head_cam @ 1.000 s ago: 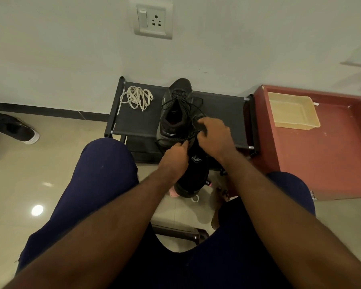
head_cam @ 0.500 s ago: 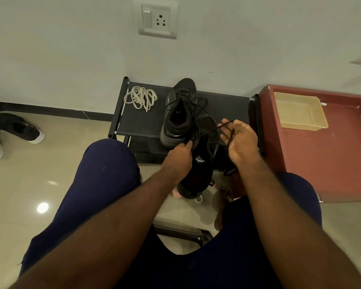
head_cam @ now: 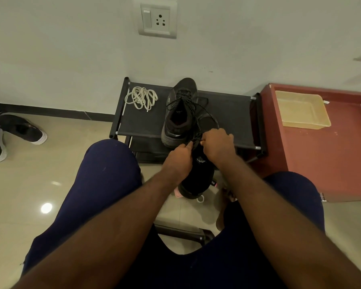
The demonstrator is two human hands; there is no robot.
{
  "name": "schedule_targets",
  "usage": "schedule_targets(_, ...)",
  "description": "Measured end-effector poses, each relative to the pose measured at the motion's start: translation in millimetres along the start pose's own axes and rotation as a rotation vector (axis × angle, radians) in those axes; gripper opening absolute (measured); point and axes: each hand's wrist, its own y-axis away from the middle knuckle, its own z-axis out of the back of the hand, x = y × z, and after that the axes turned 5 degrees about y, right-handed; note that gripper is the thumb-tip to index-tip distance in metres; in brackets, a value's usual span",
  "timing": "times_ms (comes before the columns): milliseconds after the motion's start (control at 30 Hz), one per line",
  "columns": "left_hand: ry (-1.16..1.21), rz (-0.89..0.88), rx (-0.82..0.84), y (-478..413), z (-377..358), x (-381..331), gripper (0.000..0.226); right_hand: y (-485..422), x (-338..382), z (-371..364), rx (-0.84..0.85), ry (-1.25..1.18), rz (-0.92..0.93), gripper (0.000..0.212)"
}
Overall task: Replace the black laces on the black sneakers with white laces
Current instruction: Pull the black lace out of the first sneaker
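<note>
A black sneaker (head_cam: 200, 174) hangs between my knees, toe pointing away and resting at the rack's front edge. My left hand (head_cam: 178, 157) grips its upper on the left side. My right hand (head_cam: 218, 143) pinches the black lace (head_cam: 197, 137) at the eyelets, fingers curled. The second black sneaker (head_cam: 179, 113) stands on the black rack (head_cam: 142, 122), its black laces loosened. A bundle of white laces (head_cam: 143, 98) lies at the rack's back left corner.
A red-brown cabinet (head_cam: 325, 151) with a yellow tray (head_cam: 300, 109) stands to the right of the rack. Other dark shoes (head_cam: 19, 130) lie on the tiled floor at the left. A wall socket (head_cam: 156, 20) is above. My knees flank the held shoe.
My right hand, which had drawn a lace out to the right half a second ago, has come back to the held sneaker's eyelets. The left hand stays on the shoe.
</note>
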Motion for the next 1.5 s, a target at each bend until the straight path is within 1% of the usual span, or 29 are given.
schedule_targets(33, 0.002, -0.002, -0.006, -0.5, 0.1, -0.4, 0.051, -2.0, -2.8, -2.6, -0.042, -0.064, -0.011, 0.022)
schedule_targets(67, 0.002, -0.004, -0.01, -0.9, 0.3, -1.0, 0.051, -3.0, -5.0, -4.4, -0.097, -0.191, -0.043, 0.021)
schedule_targets(100, -0.003, -0.007, -0.012, -1.4, 1.0, -1.4, 0.051, -3.8, -7.1, -7.4, -0.162, -0.371, -0.096, 0.019)
schedule_targets(133, -0.009, -0.008, -0.012, -1.6, 2.0, -2.0, 0.051, -3.9, -8.7, -9.4, -0.241, -0.605, -0.164, 0.018)
schedule_targets(167, -0.017, -0.005, -0.011, -1.5, 2.9, -2.6, 0.051, -3.1, -9.5, -7.8, -0.294, -0.905, -0.266, 0.016)
schedule_targets(200, -0.023, -0.002, -0.008, -1.3, 3.3, -3.3, 0.051, -1.4, -10.0, -2.0, -0.307, -1.264, -0.386, 0.016)
schedule_targets(233, -0.027, 0.0, -0.008, -1.3, 3.7, -4.0, 0.051, 0.1, -11.0, 5.3, -0.288, -1.627, -0.468, 0.019)
schedule_targets(267, -0.029, 0.002, -0.008, -0.8, 3.9, -4.4, 0.05, 1.3, -12.5, 11.6, -0.24, -1.915, -0.478, 0.023)
schedule_targets(300, -0.029, 0.001, -0.008, -0.5, 4.0, -4.7, 0.05, 3.4, -14.0, 18.8, -0.191, -2.067, -0.455, 0.026)
schedule_targets(333, -0.025, 0.001, -0.009, -0.6, 4.0, -4.6, 0.049, 5.1, -15.1, 24.0, -0.145, -2.069, -0.425, 0.026)
schedule_targets(367, -0.02, 0.001, -0.009, -0.9, 3.9, -4.5, 0.048, 5.8, -16.0, 25.7, -0.14, -1.945, -0.399, 0.025)
schedule_targets(400, -0.015, 0.004, -0.009, -0.9, 3.4, -4.3, 0.048, 6.2, -17.3, 24.1, -0.175, -1.705, -0.365, 0.024)
schedule_targets(467, -0.014, 0.007, -0.008, 0.4, 2.0, -4.6, 0.049, 5.2, -21.4, 12.0, -0.236, -1.082, -0.254, 0.019)
schedule_targets(500, -0.017, 0.004, -0.007, 1.1, 1.6, -4.8, 0.05, 4.7, -21.3, 6.0, -0.239, -0.821, -0.192, 0.016)
schedule_targets(533, -0.02, 0.001, -0.005, 1.4, 1.5, -4.8, 0.05, 4.4, -19.1, 1.8, -0.212, -0.633, -0.144, 0.016)
schedule_targets(667, -0.021, 0.01, 0.012, 0.7, 1.5, -4.0, 0.052, 3.3, -2.9, -0.2, -0.02, -0.22, -0.063, 0.023)
schedule_targets(700, -0.022, 0.013, 0.018, 0.8, 1.6, -3.9, 0.053, 2.9, 0.0, 0.6, -0.01, -0.142, -0.056, 0.022)
schedule_targets(767, -0.022, 0.007, 0.023, 1.3, 1.4, -4.1, 0.054, 2.6, 2.0, 2.0, -0.043, -0.058, -0.053, 0.02)
schedule_targets(900, -0.025, -0.003, 0.015, 0.8, 1.6, -4.1, 0.053, 4.2, 2.1, -1.5, -0.076, -0.081, -0.053, 0.018)
schedule_targets(933, -0.024, -0.004, 0.01, 0.6, 1.8, -3.7, 0.053, 5.1, 1.2, -1.7, -0.12, -0.116, -0.065, 0.016)
schedule_targets(1000, -0.024, -0.001, -0.003, 0.0, 2.1, -3.3, 0.052, 4.5, -3.8, 1.0, -0.263, -0.233, -0.138, 0.014)
schedule_targets(1067, -0.019, 0.007, -0.005, -0.8, 2.0, -2.5, 0.052, 1.8, -14.2, 7.6, -0.391, -0.403, -0.301, 0.015)
schedule_targets(1133, -0.011, 0.01, -0.007, -1.3, 1.1, -1.6, 0.051, -1.1, -27.9, 14.7, -0.463, -0.596, -0.459, 0.018)
schedule_targets(1233, 0.008, 0.009, -0.008, -0.7, 0.7, -1.3, 0.047, -2.5, -43.1, 18.8, -0.555, -1.022, -0.561, 0.016)
schedule_targets(1300, 0.003, 0.011, -0.001, -0.4, 1.3, -1.5, 0.049, -2.3, -50.9, 21.9, -0.64, -1.25, -0.656, 0.016)
schedule_targets(1367, 0.008, 0.015, -0.003, -0.3, 1.1, -1.6, 0.05, -2.5, -59.0, 25.8, -0.648, -1.432, -0.71, 0.013)
schedule_targets(1433, 0.005, 0.017, -0.008, 0.6, 1.3, -2.2, 0.05, -1.8, -63.0, 29.7, -0.567, -1.562, -0.691, 0.013)
schedule_targets(1500, -0.009, 0.019, -0.001, 1.5, 1.8, -2.7, 0.051, 0.8, -64.0, 30.1, -0.46, -1.618, -0.625, 0.014)
